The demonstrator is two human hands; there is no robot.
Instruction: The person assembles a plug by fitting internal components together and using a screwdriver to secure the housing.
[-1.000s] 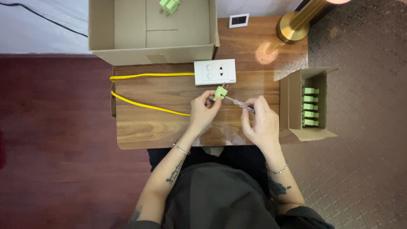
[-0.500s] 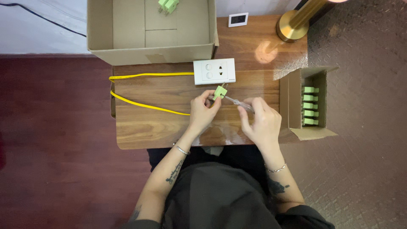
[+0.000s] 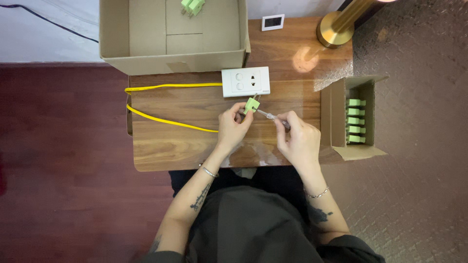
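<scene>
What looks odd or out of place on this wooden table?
Little stands out. The small cardboard box juts past the table's right edge, so it looks precarious. The yellow cable loops off the left edge. The left hand holds a green plug; the right hand holds a screwdriver.

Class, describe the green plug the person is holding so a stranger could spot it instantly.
Start at the wooden table and find the white socket plate. Just below it, the left hand pinches a small green plug, the only one outside a cardboard box, with a screwdriver tip against it.

Bare tabletop (image 3: 165, 146) lies open; big box (image 3: 170, 61) blocks the far edge.
</scene>
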